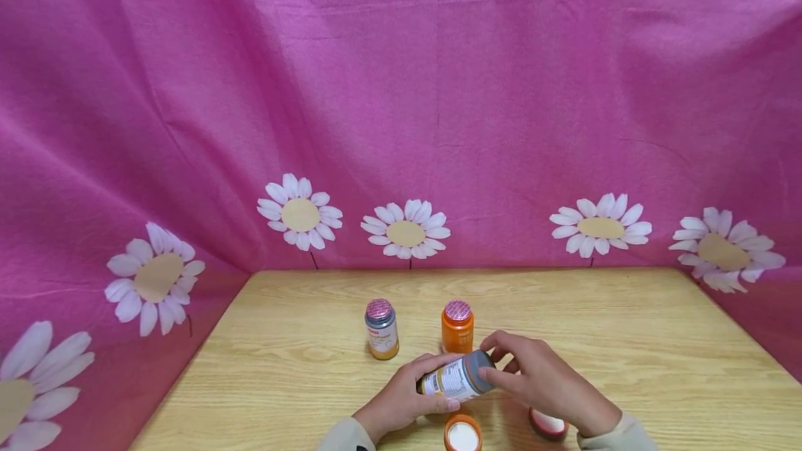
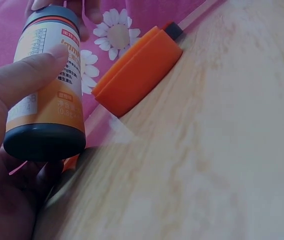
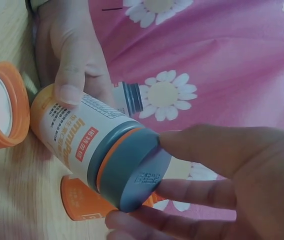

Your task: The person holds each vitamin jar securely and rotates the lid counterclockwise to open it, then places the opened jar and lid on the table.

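My left hand [image 1: 401,395] grips a supplement bottle [image 1: 452,380] by its body, thumb across the white and orange label. The bottle is tilted, its dark base toward the left wrist camera and its grey screw cap [image 3: 132,170] toward my right hand [image 1: 545,374]. Thumb and fingers of the right hand pinch that cap at its edge, as the right wrist view shows. An orange ring shows just under the cap. Below the bottle in the head view lies an orange lid [image 1: 464,433], white liner up. Part of the left palm is hidden behind the bottle.
Two uncapped bottles with pink foil seals stand farther back: a grey and yellow bottle [image 1: 382,329] and an orange bottle [image 1: 458,326], close behind my hands. A dark red lid [image 1: 548,423] lies under the right wrist. A pink daisy cloth [image 1: 489,124] borders the wooden table [image 1: 282,367].
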Motion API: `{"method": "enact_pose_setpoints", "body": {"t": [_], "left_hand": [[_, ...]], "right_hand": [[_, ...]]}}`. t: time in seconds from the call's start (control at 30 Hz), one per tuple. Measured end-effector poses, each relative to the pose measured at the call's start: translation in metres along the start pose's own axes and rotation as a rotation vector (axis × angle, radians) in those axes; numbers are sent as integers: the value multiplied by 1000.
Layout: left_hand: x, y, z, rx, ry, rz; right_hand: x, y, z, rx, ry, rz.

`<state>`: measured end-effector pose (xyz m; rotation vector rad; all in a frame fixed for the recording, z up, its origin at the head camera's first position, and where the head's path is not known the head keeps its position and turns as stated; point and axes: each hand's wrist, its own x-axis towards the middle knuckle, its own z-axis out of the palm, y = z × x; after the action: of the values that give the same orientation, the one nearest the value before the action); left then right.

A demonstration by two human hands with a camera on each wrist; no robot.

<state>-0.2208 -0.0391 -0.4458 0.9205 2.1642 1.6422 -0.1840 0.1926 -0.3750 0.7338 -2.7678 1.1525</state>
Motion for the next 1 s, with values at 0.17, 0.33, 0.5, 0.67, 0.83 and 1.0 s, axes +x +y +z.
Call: {"method": "enact_pose_setpoints", "body": {"t": [0.17,0.33,0.5,0.67,0.83,1.0], "left_hand": [[5,-19,1,30,10,-12],[6,-28,0,52,19,-45],[5,-26,1,53,14,-28],[1,-11,0,37,8,-21],[-2,0,0,21,-1,-15],[0,-4,0,16,-4,-37]], "right_hand": [[0,-1,0,35,-22,-27],[0,-1,0,41,-41,-61],[0,-1,-1,68,-47,-89],[0,-1,0,65,-17,-75],[0,-3,4,-23,79,72],[1,-3,6,-124,130,179]]}}
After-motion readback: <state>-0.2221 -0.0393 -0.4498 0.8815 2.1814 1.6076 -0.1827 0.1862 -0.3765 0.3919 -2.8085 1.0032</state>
